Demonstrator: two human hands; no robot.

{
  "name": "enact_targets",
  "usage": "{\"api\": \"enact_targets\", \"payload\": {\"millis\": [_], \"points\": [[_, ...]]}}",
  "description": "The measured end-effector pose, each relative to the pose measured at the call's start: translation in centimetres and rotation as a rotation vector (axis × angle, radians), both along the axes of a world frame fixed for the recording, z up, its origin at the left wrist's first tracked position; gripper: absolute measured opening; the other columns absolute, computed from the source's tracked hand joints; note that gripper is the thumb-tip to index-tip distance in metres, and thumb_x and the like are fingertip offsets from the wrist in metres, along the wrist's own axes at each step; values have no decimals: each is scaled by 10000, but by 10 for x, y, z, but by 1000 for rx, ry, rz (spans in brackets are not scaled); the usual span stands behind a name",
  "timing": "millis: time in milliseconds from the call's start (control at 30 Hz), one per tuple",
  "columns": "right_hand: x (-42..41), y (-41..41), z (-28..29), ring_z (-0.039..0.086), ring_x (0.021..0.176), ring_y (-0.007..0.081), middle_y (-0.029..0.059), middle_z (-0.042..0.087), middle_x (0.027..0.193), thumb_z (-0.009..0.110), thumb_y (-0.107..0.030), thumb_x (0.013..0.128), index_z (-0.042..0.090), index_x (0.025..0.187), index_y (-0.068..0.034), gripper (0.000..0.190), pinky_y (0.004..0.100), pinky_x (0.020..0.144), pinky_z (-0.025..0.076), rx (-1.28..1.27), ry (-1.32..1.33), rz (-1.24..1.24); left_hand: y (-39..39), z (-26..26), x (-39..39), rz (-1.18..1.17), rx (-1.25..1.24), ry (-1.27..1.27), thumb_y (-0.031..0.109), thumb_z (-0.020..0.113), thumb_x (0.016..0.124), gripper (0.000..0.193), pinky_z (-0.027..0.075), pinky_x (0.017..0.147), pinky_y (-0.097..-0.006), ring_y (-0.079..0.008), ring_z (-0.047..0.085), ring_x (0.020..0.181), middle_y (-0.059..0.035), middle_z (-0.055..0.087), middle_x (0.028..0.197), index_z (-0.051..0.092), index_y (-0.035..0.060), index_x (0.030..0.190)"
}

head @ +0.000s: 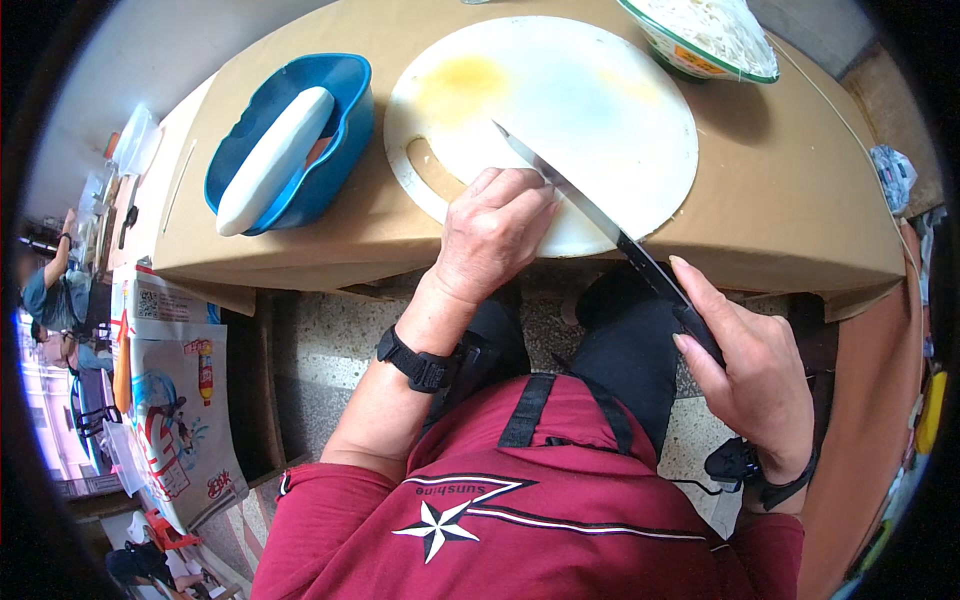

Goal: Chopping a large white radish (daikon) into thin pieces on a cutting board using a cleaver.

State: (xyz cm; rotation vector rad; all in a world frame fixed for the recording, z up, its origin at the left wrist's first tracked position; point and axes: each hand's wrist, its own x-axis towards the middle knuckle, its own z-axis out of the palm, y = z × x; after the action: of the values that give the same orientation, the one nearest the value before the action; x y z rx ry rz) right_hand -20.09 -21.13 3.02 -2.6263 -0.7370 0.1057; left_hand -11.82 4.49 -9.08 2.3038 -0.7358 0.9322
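My right hand [750,375] grips the dark handle of a kitchen knife [585,206], whose blade points up and to the left over the near part of a round white cutting board [637,150]. My left hand [499,225] is curled, its knuckles against or just beside the blade; whether anything is inside the fingers is hidden. To the left, a blue plastic basin [349,97] holds a long peeled white radish [277,161], which leans out over the near rim. Something orange [318,151] lies beside the radish, mostly covered.
A green-rimmed bowl [664,41] heaped with white shreds stands at the far right of the cardboard-covered table [787,202]. Yellow stains mark the board, which has a handle slot at its left. A printed sheet [187,420] hangs at the left, and a person [56,285] is visible farther off.
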Motion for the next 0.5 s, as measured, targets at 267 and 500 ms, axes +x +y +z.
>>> {"api": "enact_targets", "payload": {"millis": [267,500], "points": [[23,14,-11,643,729,371,176,652,825,681,-106,848,494,1390,-37,578,473,658,495,27,-85,89,1,-2,2,-16,13,-45,54,736,749,132,531,730,-358,-259,624,815,-67,650,905,673,67,864],[64,47,-24,644,813,429,252,657,833,632,-112,881,508,1318,-7,466,519,747,487,134,-85,99,-1,0,0,6,2,-10,68,760,778,129,547,744,-358,-258,668,848,-81,692,937,708,55,895]]}}
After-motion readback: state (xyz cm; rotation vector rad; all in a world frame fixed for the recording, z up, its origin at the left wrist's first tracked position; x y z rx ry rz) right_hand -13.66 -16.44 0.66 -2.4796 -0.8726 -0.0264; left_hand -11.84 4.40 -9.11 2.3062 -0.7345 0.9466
